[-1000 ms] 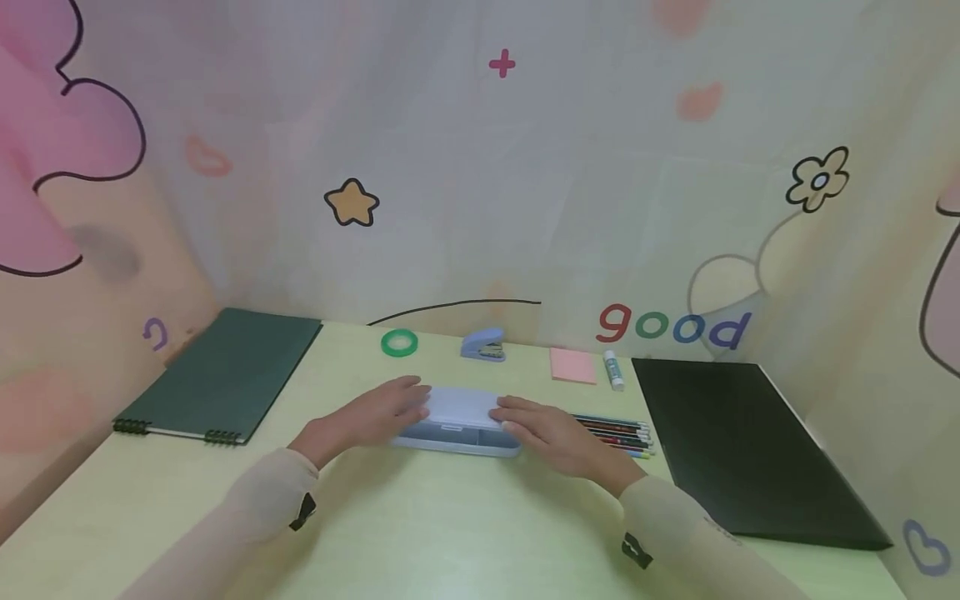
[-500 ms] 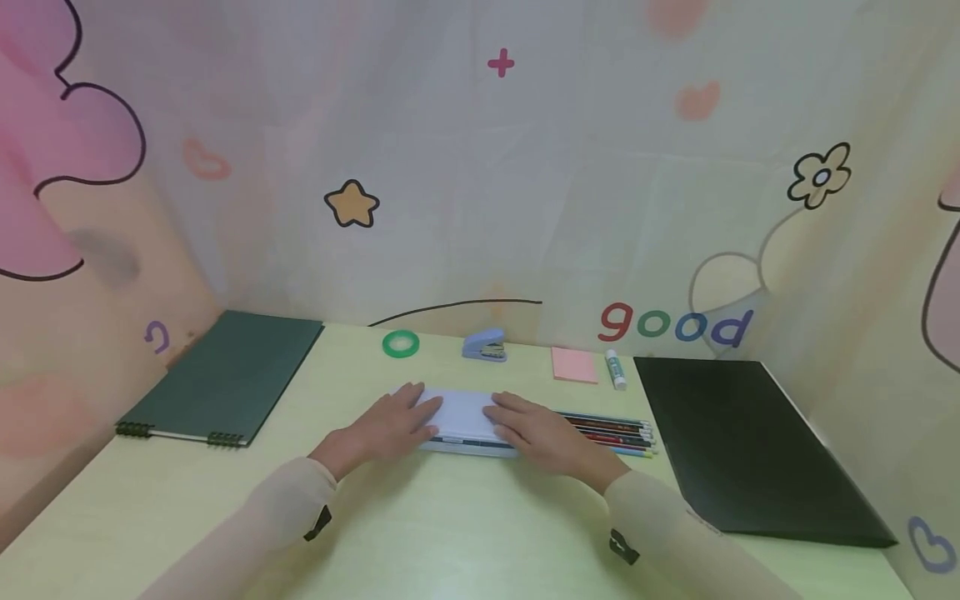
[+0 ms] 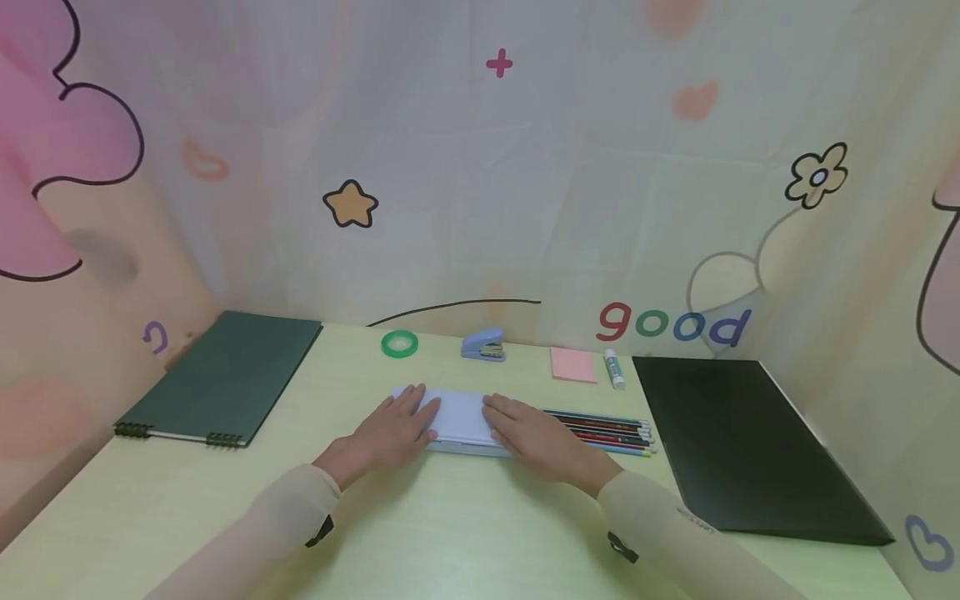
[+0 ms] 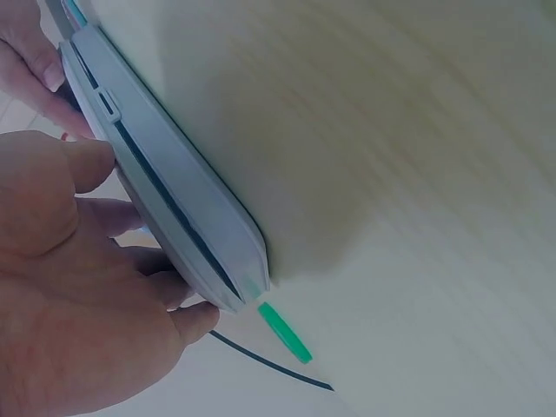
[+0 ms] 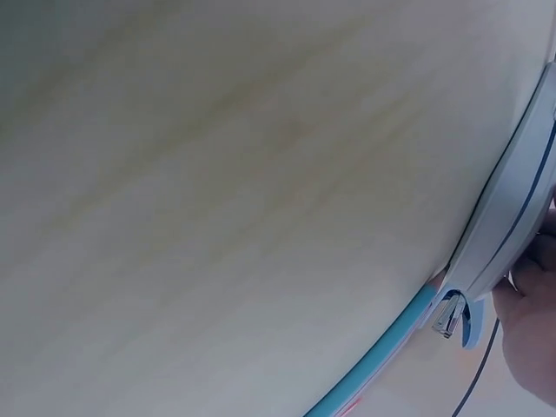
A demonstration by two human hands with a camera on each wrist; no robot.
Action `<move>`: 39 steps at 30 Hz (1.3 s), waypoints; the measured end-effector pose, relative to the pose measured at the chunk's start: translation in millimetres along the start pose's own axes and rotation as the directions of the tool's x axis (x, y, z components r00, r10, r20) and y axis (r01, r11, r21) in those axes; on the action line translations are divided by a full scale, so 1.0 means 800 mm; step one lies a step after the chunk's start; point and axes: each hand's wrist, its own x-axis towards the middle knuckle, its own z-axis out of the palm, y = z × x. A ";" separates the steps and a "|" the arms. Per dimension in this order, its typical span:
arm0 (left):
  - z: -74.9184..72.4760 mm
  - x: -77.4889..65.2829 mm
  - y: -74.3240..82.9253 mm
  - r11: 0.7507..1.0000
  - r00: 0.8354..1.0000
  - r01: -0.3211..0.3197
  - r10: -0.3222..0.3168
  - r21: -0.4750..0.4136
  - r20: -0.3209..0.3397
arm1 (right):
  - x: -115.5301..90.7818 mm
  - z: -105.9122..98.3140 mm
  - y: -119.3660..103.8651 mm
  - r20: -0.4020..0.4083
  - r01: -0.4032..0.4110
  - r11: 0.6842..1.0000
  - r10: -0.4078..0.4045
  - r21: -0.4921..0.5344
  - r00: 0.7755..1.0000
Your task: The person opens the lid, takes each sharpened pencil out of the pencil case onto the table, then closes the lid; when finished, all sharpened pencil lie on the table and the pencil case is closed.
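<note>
A pale blue-white pencil case (image 3: 459, 417) lies in the middle of the table, its lid down. In the left wrist view a thin dark gap runs between the lid and base of the pencil case (image 4: 187, 187), by the front clasp. My left hand (image 3: 393, 429) rests on the left end of the lid, fingers extended. On the right end lies my right hand (image 3: 536, 437), its fingers also fairly straight. Several pencils (image 3: 615, 433) lie just right of the case, partly hidden behind the right hand.
Behind the case are a green tape roll (image 3: 400, 343), a blue stapler (image 3: 483, 344), pink sticky notes (image 3: 573, 365) and a glue stick (image 3: 614, 369). A dark green spiral notebook (image 3: 225, 375) lies at left, a black folder (image 3: 753, 446) at right.
The pencil case's lid has come down from partly raised to lying on the base. Both hands have moved down with it and lie flatter on top.
</note>
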 end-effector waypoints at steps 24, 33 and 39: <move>-0.003 0.000 0.001 0.999 1.000 -0.012 0.013 0.047 -0.020 | 0.002 -0.005 0.000 -0.022 0.044 0.995 -0.046 -0.087 0.999; -0.001 -0.001 0.003 0.997 1.000 -0.010 0.012 0.081 -0.018 | 0.000 -0.005 0.001 -0.021 0.054 0.994 -0.056 -0.094 0.998; 0.000 -0.005 0.006 0.998 1.000 -0.013 0.014 0.062 -0.019 | -0.002 -0.001 0.000 -0.016 0.056 0.997 -0.056 -0.045 0.998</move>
